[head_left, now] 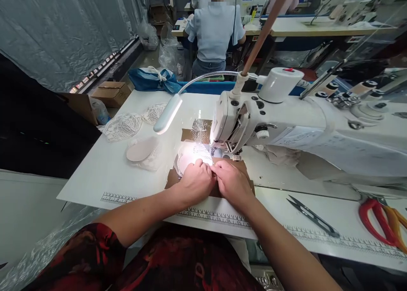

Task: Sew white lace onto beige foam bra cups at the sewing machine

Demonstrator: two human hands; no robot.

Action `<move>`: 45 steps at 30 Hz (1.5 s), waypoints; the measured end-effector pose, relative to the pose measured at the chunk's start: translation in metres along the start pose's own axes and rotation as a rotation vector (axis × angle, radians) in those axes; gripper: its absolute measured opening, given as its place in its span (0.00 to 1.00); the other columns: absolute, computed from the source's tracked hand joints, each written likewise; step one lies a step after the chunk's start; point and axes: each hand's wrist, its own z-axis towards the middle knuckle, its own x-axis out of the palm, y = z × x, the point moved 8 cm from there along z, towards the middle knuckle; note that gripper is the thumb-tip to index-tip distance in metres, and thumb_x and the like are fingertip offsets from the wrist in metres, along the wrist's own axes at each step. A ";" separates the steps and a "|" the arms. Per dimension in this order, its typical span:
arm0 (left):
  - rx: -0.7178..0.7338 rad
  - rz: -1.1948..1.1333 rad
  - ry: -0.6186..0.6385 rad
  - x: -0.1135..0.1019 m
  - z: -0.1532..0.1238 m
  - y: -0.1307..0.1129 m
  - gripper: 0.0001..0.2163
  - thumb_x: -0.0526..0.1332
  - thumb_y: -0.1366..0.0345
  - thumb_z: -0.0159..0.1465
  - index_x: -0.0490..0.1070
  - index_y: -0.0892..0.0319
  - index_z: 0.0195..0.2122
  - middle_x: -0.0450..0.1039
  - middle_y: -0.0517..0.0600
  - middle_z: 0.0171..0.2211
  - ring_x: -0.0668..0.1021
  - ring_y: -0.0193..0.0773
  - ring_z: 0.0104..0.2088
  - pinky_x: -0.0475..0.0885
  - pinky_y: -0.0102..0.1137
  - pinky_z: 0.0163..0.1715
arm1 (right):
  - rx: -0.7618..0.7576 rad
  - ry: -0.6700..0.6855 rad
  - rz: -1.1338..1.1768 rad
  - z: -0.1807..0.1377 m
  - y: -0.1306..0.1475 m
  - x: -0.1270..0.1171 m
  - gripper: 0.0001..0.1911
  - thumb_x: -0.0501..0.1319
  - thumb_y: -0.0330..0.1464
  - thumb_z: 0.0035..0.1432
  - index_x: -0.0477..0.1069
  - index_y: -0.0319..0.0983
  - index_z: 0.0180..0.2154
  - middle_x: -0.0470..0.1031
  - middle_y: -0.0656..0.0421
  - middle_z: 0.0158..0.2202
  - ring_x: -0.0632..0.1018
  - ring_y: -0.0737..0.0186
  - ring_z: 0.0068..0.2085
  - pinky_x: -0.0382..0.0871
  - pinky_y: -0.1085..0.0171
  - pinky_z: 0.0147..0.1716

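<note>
the step in hand seems to be feeding a pale cup piece (187, 155) under the head of a white sewing machine (286, 108); it lies in the lamp's (168, 113) bright glare, just left of the needle area, over brown cardboard (172, 178) on the white table (92, 172). the left hand (197, 181) and the right hand (232, 181) meet at its near right edge, both apparently grasping it with fingers curled and tips close together, though what lies beneath the fingertips is hidden. the next move, as i judge it, calls for keeping that curved edge flat and turning it slowly, with fingers clear of the needle. to the left on the table lie lace cups (122, 126) and a beige cup (141, 150). of containers, an open carton (78, 107) stands beyond the table's left edge with a clear plastic bag (99, 109) at its mouth; farther off, a second carton (111, 93) looks closed, its contents hidden. at the far edge, a blue cloth bundle (151, 79) is knotted in white; what it holds, i cannot tell.
</note>
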 end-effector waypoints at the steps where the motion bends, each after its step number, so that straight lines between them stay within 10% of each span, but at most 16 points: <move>1: 0.014 -0.062 0.011 -0.005 0.000 0.005 0.13 0.51 0.66 0.67 0.73 0.65 0.32 0.73 0.57 0.29 0.74 0.45 0.33 0.70 0.37 0.33 | -0.001 -0.001 -0.077 -0.001 0.001 0.003 0.15 0.51 0.22 0.57 0.75 0.38 0.38 0.73 0.55 0.37 0.71 0.61 0.37 0.60 0.64 0.32; 5: 0.104 -0.352 -0.035 -0.015 0.001 0.025 0.14 0.49 0.65 0.70 0.74 0.61 0.37 0.75 0.52 0.36 0.76 0.37 0.37 0.72 0.31 0.39 | 0.011 -0.003 -0.267 -0.003 0.003 0.008 0.13 0.53 0.21 0.56 0.74 0.37 0.37 0.73 0.55 0.36 0.69 0.60 0.37 0.56 0.62 0.32; 10: 0.182 -0.188 -0.239 -0.004 0.003 0.033 0.14 0.50 0.65 0.70 0.74 0.63 0.42 0.73 0.57 0.49 0.75 0.41 0.39 0.74 0.38 0.41 | 0.045 0.017 -0.347 0.001 0.001 0.011 0.17 0.50 0.23 0.62 0.74 0.40 0.44 0.74 0.56 0.37 0.69 0.60 0.37 0.55 0.61 0.33; 24: 0.415 -0.192 -0.392 -0.008 0.023 0.048 0.13 0.52 0.66 0.69 0.75 0.65 0.44 0.77 0.57 0.47 0.77 0.40 0.37 0.75 0.36 0.37 | 0.145 0.062 -0.398 0.014 -0.004 0.011 0.24 0.49 0.24 0.61 0.69 0.43 0.56 0.74 0.53 0.40 0.72 0.57 0.36 0.58 0.61 0.29; 45: 0.078 -0.157 -0.219 0.005 0.028 0.068 0.18 0.52 0.67 0.66 0.69 0.59 0.56 0.67 0.57 0.58 0.64 0.57 0.59 0.63 0.54 0.54 | 0.081 -0.068 -0.334 0.006 -0.006 0.011 0.22 0.49 0.23 0.60 0.73 0.41 0.51 0.75 0.55 0.37 0.72 0.60 0.35 0.62 0.63 0.34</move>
